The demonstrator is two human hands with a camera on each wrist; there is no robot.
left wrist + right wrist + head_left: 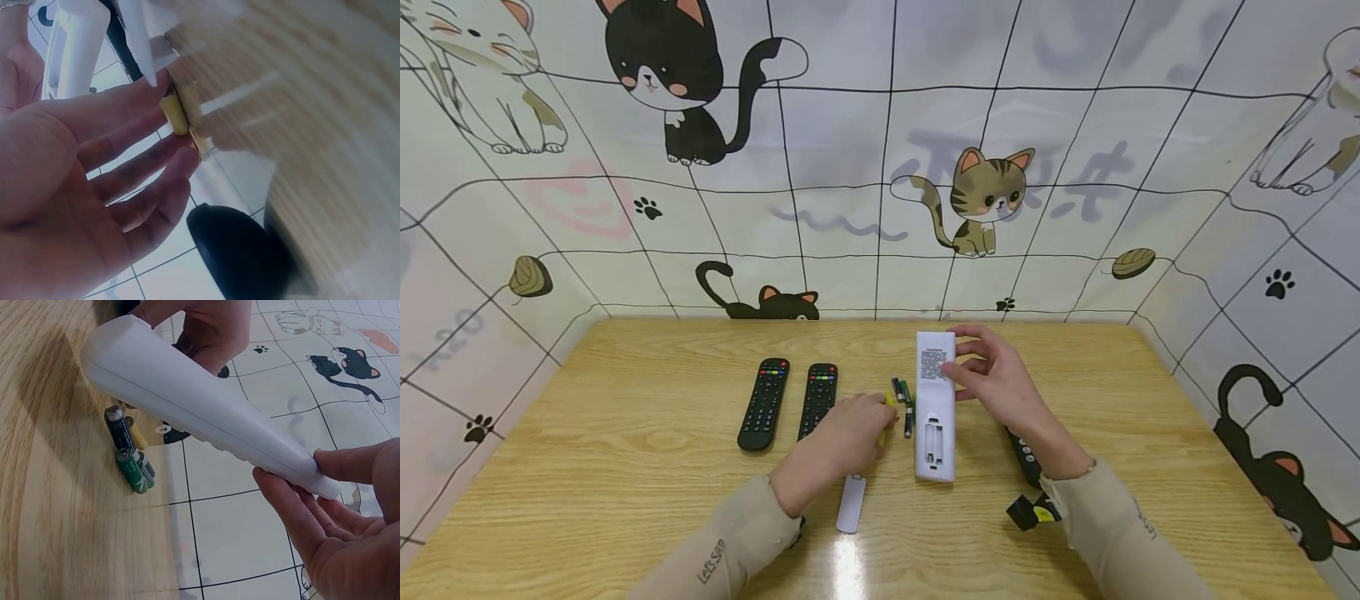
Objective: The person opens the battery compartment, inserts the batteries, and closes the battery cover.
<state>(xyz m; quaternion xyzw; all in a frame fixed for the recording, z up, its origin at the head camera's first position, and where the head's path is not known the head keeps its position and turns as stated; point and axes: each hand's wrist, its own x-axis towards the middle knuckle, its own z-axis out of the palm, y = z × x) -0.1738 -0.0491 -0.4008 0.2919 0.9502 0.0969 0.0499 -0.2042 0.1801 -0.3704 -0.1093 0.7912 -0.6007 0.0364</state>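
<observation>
My right hand [1003, 387] grips the far end of a white remote control [935, 397], thumb on its back and fingers beneath. The back faces up, with a label at the far end and the battery compartment [934, 442] uncovered and without batteries. To the left of it, my left hand [848, 427] has its thumb and fingertips around a yellow battery [175, 115] low at the tabletop. Between the hands lie loose batteries, among them a dark one [119, 428] and a green one [132, 470]. A white battery cover [851, 505] lies nearer me.
Two black remotes [763, 406] [817, 396] lie at the left, one partly behind my left hand. Another black remote [1025, 457] is partly covered by my right forearm. Beside that sleeve sits a black-and-yellow object [1033, 512]. A cat-patterned sheet [850, 217] rises behind the table [625, 467].
</observation>
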